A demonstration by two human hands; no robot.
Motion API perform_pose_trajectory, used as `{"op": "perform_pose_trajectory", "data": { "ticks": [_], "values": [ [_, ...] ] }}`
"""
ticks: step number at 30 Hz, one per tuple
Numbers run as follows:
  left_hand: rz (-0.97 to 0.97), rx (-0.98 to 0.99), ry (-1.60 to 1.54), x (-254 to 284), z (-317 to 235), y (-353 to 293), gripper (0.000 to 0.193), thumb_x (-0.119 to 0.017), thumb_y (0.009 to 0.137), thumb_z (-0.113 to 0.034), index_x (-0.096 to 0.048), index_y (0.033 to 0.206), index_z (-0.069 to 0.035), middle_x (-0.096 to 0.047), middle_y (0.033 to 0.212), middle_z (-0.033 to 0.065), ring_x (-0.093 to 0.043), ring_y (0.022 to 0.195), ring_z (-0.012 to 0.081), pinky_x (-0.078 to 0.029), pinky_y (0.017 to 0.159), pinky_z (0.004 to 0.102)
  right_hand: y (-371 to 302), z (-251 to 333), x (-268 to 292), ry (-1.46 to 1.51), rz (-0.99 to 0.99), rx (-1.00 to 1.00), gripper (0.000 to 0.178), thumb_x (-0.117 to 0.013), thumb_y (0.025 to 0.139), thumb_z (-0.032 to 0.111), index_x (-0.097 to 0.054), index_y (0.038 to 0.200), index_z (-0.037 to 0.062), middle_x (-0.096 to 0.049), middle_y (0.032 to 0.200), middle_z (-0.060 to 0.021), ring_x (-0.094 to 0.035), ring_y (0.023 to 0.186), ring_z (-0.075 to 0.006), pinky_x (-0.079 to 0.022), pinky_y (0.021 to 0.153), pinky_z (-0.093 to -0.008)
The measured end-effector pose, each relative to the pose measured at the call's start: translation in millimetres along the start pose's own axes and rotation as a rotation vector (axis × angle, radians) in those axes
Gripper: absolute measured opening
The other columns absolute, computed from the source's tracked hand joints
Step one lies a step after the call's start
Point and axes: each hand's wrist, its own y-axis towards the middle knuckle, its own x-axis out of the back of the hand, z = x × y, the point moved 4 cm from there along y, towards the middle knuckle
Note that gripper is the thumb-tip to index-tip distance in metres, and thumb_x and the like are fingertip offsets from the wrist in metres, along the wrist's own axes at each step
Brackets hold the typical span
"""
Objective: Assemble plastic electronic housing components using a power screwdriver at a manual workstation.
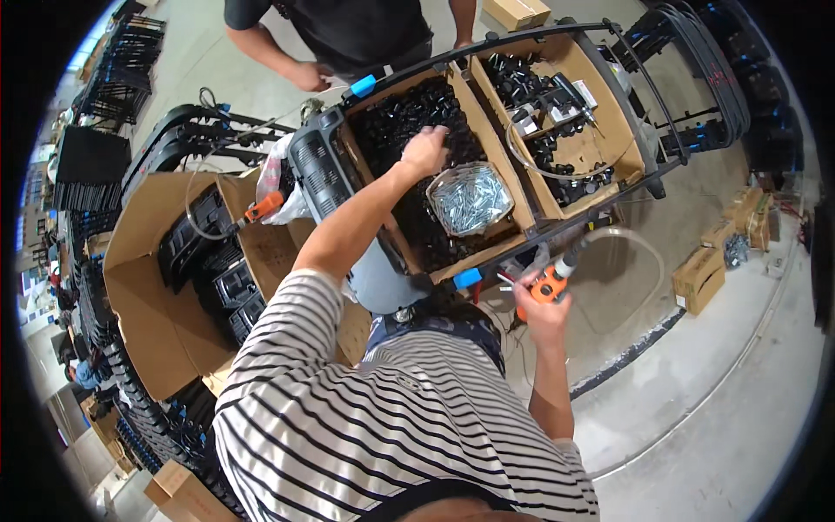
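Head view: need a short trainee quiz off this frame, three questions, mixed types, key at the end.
1. Which hand holds an orange power tool?
2. True or false: the silver screws lie loose on the floor.
3. The left hand is at:
A) a car seat
B) small black parts
C) a pile of gloves

Key:
1. The right hand.
2. False: the silver screws are up in a cardboard box.
3. B.
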Motion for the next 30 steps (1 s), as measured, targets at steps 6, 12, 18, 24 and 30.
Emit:
{"op": "perform_pose_trajectory", "data": {
  "ticks": [6,12,18,24,30],
  "values": [
    [0.022,0.144,0.171,-81.7,70.9,34.0,0.039,-0.058,0.084,-0.013,-0.056,0.122,-0.010,-0.049,0.124,0.0271,-0.060,0.099,0.0434,-0.053,0.081,0.0470,-32.2,-11.0,33.6,-0.018,-0.263,0.007,0.019,-0.070,0.076,-0.005,-0.058,0.086,0.0031,-0.061,0.078,-0.0033,-0.057,0.068,-0.0091,-0.047,0.062,-0.0235],
    [-0.054,0.190,-0.151,-72.2,94.9,23.3,0.037,-0.066,0.083,-0.011,-0.056,0.119,-0.009,-0.061,0.105,0.0171,-0.063,0.094,0.0353,-0.052,0.080,0.0432,-53.0,-11.6,30.5,0.085,-0.395,-0.103,0.020,-0.071,0.075,-0.006,-0.057,0.087,0.0032,-0.062,0.079,-0.0042,-0.058,0.068,-0.0105,-0.049,0.063,-0.0250],
    [0.307,0.533,-1.819,26.1,-9.6,-77.9,0.017,-0.065,0.089,-0.010,-0.058,0.104,-0.007,-0.063,0.093,0.0037,-0.060,0.074,0.0154,-0.050,0.065,0.0284,-31.2,17.1,-22.1,0.221,-0.321,0.095,0.030,-0.071,0.073,-0.010,-0.053,0.093,0.0039,-0.060,0.084,-0.0063,-0.060,0.069,-0.0148,-0.051,0.061,-0.0274],
    [0.323,0.400,-2.139,88.0,-56.8,-193.7,0.018,-0.063,0.091,-0.009,-0.059,0.107,-0.006,-0.065,0.094,0.0053,-0.062,0.078,0.0153,-0.051,0.067,0.0269,-23.0,57.7,-108.1,0.201,-0.133,0.206,0.027,-0.069,0.075,-0.012,-0.054,0.092,0.0033,-0.061,0.083,-0.0058,-0.059,0.068,-0.0136,-0.051,0.062,-0.0269],
    [0.241,0.228,-2.171,142.9,-60.9,-248.6,0.028,-0.068,0.088,-0.013,-0.059,0.113,-0.004,-0.066,0.095,0.0062,-0.064,0.079,0.0179,-0.050,0.066,0.0270,-41.4,66.1,-169.7,0.127,0.015,0.288,0.025,-0.068,0.075,-0.013,-0.054,0.089,0.0022,-0.060,0.080,-0.0052,-0.059,0.067,-0.0131,-0.050,0.062,-0.0269]
  ]
}}
